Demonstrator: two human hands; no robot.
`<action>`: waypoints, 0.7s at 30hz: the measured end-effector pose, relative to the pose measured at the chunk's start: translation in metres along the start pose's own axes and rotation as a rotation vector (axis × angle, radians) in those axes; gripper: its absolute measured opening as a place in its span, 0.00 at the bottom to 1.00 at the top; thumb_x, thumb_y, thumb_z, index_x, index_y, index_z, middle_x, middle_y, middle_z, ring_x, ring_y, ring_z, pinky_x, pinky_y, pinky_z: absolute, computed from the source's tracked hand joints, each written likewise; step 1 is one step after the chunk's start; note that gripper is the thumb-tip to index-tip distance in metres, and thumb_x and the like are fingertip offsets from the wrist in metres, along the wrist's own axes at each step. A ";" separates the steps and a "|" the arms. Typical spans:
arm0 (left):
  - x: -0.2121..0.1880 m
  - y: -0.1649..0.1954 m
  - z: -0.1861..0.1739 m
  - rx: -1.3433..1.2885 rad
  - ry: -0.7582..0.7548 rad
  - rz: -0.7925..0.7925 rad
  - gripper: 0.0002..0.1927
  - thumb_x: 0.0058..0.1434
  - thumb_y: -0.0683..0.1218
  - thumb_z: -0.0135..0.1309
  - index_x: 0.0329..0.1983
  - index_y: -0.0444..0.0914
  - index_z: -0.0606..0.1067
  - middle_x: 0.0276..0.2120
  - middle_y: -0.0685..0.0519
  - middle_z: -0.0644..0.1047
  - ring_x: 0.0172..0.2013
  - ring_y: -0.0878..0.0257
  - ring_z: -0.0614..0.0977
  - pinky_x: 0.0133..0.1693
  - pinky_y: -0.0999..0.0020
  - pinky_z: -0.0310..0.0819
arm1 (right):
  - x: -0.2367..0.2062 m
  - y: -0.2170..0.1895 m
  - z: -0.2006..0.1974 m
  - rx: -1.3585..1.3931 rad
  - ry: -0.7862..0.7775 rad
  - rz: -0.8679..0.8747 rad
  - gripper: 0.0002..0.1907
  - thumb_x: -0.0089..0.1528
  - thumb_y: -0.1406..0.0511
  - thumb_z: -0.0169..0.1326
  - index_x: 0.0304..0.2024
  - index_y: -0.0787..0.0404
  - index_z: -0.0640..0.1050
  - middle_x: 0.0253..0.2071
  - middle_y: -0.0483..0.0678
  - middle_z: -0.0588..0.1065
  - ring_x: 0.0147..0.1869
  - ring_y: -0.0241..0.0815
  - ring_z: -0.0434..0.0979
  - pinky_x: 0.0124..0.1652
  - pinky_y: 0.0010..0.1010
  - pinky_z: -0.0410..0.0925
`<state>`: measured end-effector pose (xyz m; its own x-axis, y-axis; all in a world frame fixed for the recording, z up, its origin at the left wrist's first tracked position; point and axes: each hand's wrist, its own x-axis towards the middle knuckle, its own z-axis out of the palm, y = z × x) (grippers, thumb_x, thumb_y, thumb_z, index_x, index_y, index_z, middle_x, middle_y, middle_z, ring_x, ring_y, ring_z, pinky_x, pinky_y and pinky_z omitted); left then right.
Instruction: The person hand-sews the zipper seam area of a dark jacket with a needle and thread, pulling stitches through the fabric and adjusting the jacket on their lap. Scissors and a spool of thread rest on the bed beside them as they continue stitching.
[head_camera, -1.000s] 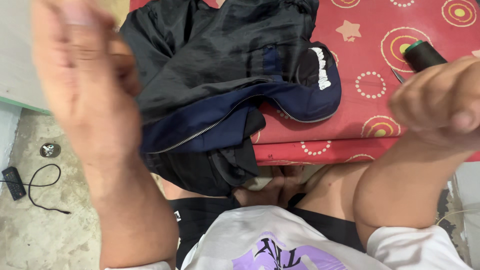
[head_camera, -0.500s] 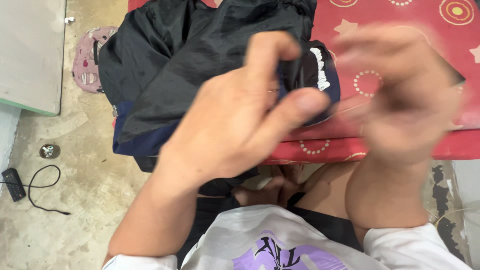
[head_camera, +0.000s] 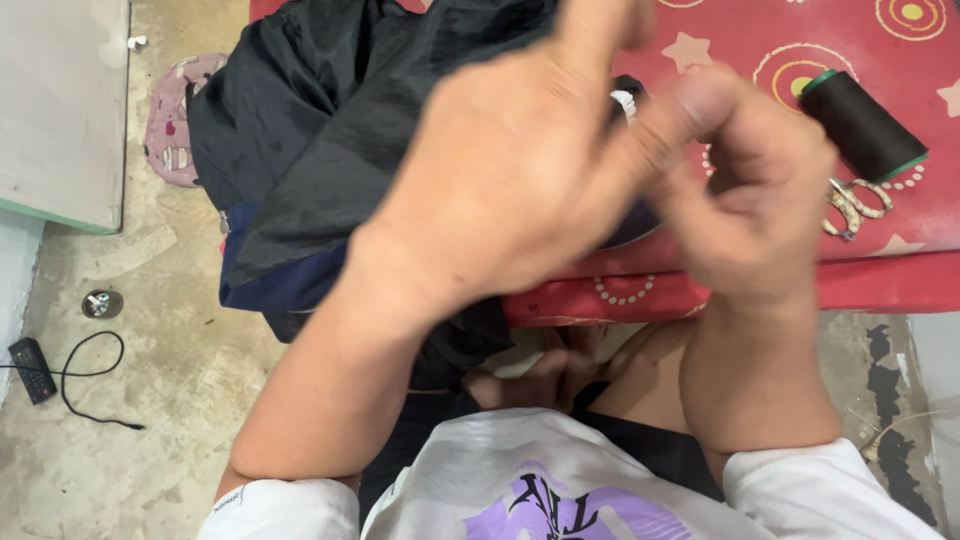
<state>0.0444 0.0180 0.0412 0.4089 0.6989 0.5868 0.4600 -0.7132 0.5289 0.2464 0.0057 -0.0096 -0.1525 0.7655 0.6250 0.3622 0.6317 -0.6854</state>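
- While both hands hover close to the camera, the left hand (head_camera: 500, 190) shows curled fingers; whether it grips anything I cannot tell.
- Right hand (head_camera: 745, 190) is loosely closed, thumb raised, its contents unclear.
- Beneath them, a dark jacket (head_camera: 340, 130) drapes over the red mat's (head_camera: 880, 270) left edge.
- A black thread spool (head_camera: 862, 125) and scissors (head_camera: 850, 205) lie near the mat's right edge.

white short-sleeved shirt (head_camera: 560, 480) with purple and black print, bare forearms, dark shorts

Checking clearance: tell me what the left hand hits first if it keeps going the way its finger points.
The left hand points up-frame; likely the dark jacket on the red mat comes first, though depth is unclear.
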 end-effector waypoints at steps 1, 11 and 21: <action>0.001 0.000 -0.007 -0.033 -0.007 -0.001 0.22 0.79 0.59 0.44 0.62 0.37 0.62 0.44 0.46 0.83 0.39 0.45 0.86 0.36 0.54 0.78 | 0.001 0.001 -0.003 0.055 -0.004 0.033 0.11 0.67 0.67 0.62 0.42 0.70 0.76 0.35 0.49 0.74 0.35 0.37 0.73 0.36 0.26 0.65; -0.004 -0.018 -0.012 0.055 0.081 0.123 0.09 0.79 0.46 0.44 0.52 0.36 0.71 0.40 0.43 0.80 0.41 0.43 0.83 0.42 0.51 0.75 | -0.007 0.048 -0.003 1.116 -0.434 0.459 0.27 0.64 0.53 0.62 0.48 0.72 0.75 0.22 0.43 0.66 0.22 0.32 0.60 0.25 0.27 0.55; -0.024 -0.067 -0.052 -0.050 0.194 -0.016 0.07 0.84 0.38 0.45 0.49 0.31 0.72 0.37 0.46 0.76 0.34 0.55 0.74 0.38 0.65 0.67 | -0.035 0.155 -0.150 1.173 -0.070 0.413 0.18 0.78 0.63 0.45 0.30 0.55 0.66 0.18 0.34 0.51 0.21 0.26 0.43 0.25 0.21 0.48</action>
<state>-0.0372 0.0460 0.0231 0.2404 0.6901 0.6827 0.4234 -0.7074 0.5660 0.4455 0.0586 -0.0817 -0.2841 0.9150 0.2866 -0.6389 0.0422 -0.7682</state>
